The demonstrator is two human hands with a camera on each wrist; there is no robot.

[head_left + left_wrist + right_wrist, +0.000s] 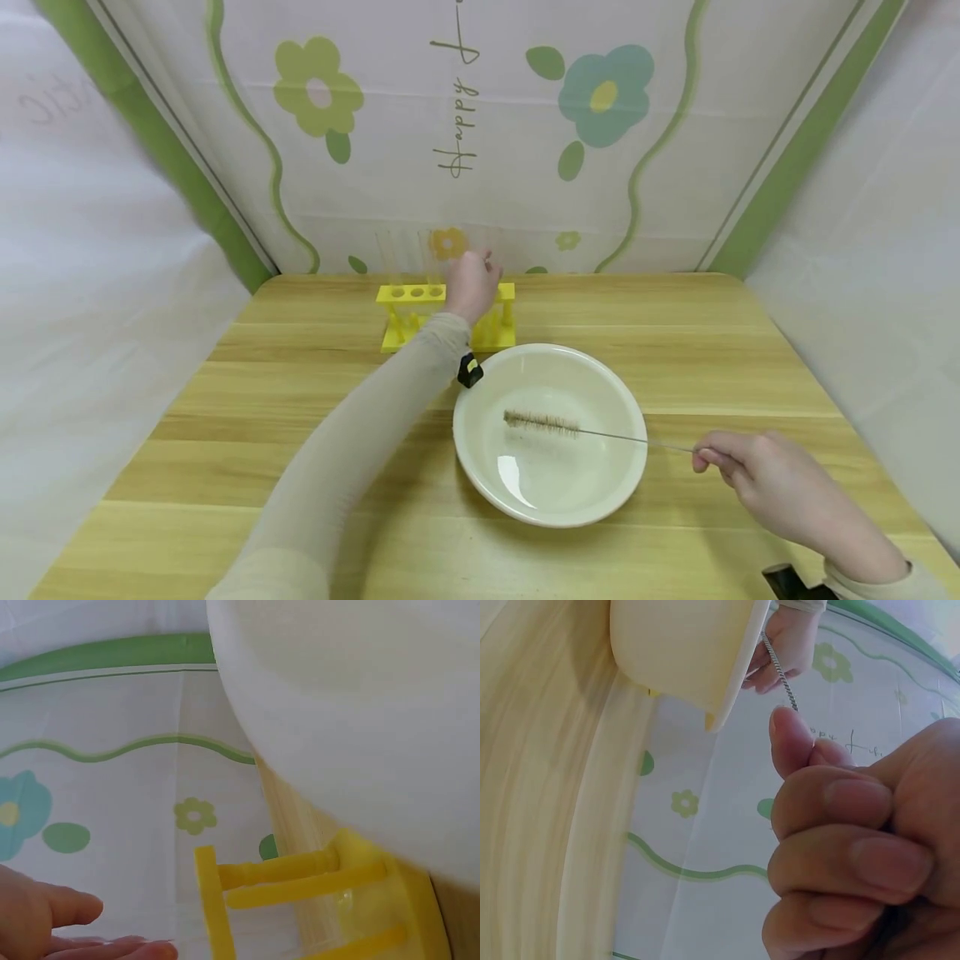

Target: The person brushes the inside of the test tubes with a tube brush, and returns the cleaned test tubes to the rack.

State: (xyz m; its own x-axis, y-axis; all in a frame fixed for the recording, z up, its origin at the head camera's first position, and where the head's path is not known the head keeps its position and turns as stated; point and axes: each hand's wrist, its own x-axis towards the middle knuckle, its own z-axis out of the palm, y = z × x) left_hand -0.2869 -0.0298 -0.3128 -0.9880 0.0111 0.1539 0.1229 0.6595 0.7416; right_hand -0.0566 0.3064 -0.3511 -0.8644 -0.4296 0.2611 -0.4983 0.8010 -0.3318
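My left hand [474, 283] reaches over the yellow test tube rack [389, 294], thumb and fingers around a clear test tube that barely shows. In the left wrist view, the left hand's thumb and fingertips are beside the rack's top bar [213, 900]. Two more clear test tubes [388, 258] stand upright in the rack's left part. My right hand [772, 479] grips the thin wire handle of a test tube brush [542, 422], its fingers curled tightly in the right wrist view. The brush's bristly head is over the white basin [471, 467], which holds clear liquid.
The basin stands in front of the rack on a wooden table [187, 467]. Behind the table hangs a white curtain with flower prints [480, 200]. White cloth walls with green edging rise on both sides.
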